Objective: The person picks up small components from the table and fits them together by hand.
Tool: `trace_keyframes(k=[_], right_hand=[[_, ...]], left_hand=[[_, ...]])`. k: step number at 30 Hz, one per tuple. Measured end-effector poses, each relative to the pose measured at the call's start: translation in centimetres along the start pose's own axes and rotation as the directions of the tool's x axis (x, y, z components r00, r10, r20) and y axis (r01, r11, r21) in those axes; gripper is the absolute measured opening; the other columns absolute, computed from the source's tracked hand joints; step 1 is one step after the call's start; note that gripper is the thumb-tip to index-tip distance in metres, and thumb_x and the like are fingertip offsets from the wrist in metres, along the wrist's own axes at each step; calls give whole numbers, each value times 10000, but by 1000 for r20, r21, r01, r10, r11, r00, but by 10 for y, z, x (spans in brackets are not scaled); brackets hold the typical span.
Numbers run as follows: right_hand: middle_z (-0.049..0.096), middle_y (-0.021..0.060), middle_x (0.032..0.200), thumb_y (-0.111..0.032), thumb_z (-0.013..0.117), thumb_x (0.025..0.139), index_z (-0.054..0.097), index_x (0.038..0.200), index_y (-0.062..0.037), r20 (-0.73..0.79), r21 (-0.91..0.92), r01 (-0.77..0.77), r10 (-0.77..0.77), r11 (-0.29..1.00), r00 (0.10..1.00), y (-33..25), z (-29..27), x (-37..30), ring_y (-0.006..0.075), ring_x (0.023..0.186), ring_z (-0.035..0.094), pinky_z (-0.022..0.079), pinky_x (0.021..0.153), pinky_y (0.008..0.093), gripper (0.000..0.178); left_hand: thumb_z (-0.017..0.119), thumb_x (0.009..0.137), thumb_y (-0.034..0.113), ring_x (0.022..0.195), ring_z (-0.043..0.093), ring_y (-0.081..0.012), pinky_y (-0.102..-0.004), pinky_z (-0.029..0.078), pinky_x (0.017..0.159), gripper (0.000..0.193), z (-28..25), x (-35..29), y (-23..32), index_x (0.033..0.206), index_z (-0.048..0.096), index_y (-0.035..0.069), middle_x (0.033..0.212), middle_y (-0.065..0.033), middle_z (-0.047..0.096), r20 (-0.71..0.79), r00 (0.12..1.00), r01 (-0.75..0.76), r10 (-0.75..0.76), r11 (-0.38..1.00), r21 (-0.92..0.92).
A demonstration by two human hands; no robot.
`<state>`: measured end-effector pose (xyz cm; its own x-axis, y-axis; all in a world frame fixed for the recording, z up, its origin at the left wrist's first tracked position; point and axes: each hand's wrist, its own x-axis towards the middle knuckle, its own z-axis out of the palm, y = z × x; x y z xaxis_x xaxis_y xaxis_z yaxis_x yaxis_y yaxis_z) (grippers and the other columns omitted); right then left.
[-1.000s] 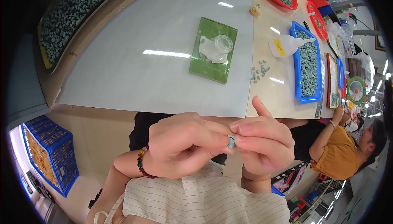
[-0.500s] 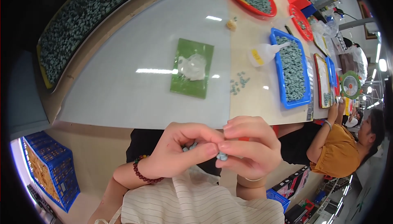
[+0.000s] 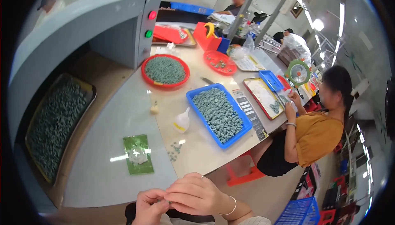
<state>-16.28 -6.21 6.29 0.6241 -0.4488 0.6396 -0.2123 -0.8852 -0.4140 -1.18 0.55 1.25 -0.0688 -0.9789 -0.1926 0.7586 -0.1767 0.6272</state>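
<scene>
Pressing your left hand (image 3: 149, 207) and right hand (image 3: 196, 195) together at the near edge of the desk (image 3: 98, 175). Fingers (image 3: 185, 196) of both clenched on a small green stone (image 3: 169, 202); only a sliver shows, the rest is hidden. Ahead-left: green pad (image 3: 138, 168) with a clear-white lump (image 3: 137, 156) on it. In the way between you and the round red tray (image 3: 176, 84) of stones: loose stones (image 3: 174, 151), then a white squeeze bottle (image 3: 182, 122). Blue tray (image 3: 237, 136), also full, right of the bottle. Grey cabinet (image 3: 144, 40) walls off your left; co-worker in orange (image 3: 319, 136) sits right.
</scene>
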Motion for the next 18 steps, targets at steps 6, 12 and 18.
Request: trace_keyframes(k=[6,12,18], right_hand=[[608,49,906,-78,699,680,628,915,-33,-7,-81,43,-44,996,999,-6,-9,-6,168,780,591,444,646,273,250],[613,46,892,-85,691,691,632,920,-31,-31,-142,82,-87,987,996,-6,-4,-8,154,776,592,444,621,260,243],[616,39,880,-86,683,695,638,920,-33,-79,-128,70,-81,989,994,-12,-5,-7,151,753,594,442,616,256,235]], left_hand=[[597,730,36,520,492,-82,-191,332,427,159,1,0,-4,849,589,-69,714,-90,615,75,995,-68,63,995,76],[585,744,26,518,468,-68,-188,344,445,125,-2,0,-7,845,583,-47,697,-60,591,58,994,-90,87,995,46],[567,754,17,517,455,-61,-186,374,482,102,4,-5,-3,841,571,-36,663,-26,551,56,997,-57,57,998,7]])
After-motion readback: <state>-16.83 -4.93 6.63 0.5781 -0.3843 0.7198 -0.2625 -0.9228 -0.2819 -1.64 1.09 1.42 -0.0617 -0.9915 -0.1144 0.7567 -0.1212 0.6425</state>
